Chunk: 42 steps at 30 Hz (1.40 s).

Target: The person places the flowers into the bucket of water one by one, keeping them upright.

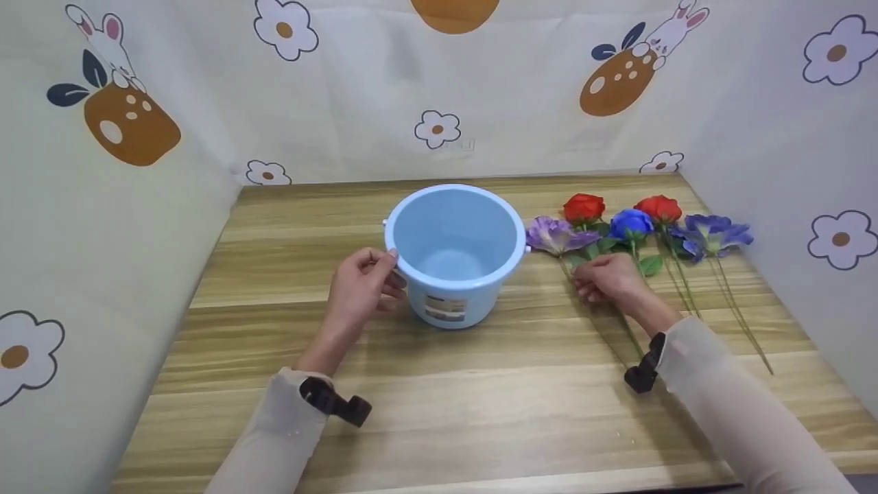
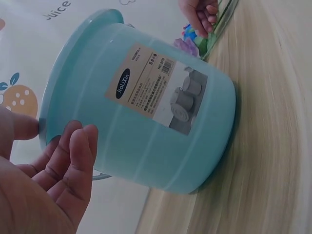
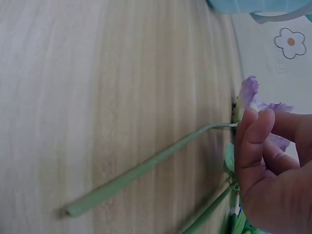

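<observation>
A light blue plastic bucket (image 1: 454,274) stands upright on the wooden table, its printed label (image 2: 156,90) facing the left wrist camera. My left hand (image 1: 363,285) pinches the bucket's rim at its left side, thumb on the rim and fingers below it. To the right of the bucket, my right hand (image 1: 614,281) pinches the green stem (image 3: 146,165) of a light purple artificial flower (image 1: 559,235). The fingertips hide the pinched part of the stem. Close by lie a blue rose (image 1: 631,224) and a red rose (image 1: 584,208).
Farther right lie a second red rose (image 1: 660,208) and a blue-violet flower (image 1: 717,234), with long stems toward the front. A patterned cloth (image 1: 357,89) with flowers and rabbits stands around the table (image 1: 439,412) at the back and both sides.
</observation>
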Each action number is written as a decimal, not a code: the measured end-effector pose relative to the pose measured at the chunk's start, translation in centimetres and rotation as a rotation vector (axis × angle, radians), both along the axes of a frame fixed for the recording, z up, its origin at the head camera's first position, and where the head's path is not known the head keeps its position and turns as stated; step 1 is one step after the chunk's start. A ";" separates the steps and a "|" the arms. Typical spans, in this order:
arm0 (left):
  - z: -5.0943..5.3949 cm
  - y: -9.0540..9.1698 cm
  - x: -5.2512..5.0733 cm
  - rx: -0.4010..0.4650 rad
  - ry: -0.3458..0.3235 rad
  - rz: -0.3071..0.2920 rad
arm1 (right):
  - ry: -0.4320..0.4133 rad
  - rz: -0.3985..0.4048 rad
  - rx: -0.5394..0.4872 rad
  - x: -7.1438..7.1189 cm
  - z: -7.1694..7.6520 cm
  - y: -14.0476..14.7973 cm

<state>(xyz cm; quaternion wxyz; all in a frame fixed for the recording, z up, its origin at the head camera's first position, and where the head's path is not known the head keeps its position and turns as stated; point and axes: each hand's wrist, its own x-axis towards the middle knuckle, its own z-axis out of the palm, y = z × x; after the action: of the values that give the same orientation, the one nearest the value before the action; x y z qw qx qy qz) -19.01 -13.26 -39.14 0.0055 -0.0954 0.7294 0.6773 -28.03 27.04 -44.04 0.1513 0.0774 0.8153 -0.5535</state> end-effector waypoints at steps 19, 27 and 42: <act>0.2 0.3 -0.1 0.275 -0.049 -0.012 | 0.019 -0.005 0.165 -0.5 -0.9 -0.7; 0.1 0.5 0.0 0.284 -0.038 -0.018 | 0.055 0.035 0.279 -0.7 -1.5 -0.8; 0.2 0.6 0.0 0.276 -0.053 -0.001 | 0.040 0.048 0.315 -0.9 -1.2 -1.2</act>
<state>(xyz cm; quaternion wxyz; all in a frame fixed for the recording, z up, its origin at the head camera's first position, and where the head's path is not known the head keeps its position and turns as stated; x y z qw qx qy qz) -18.99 -12.67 -38.99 0.0382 -0.1111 0.6288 0.7687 -28.93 25.83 -45.22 0.1342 0.0697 0.8964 -0.4167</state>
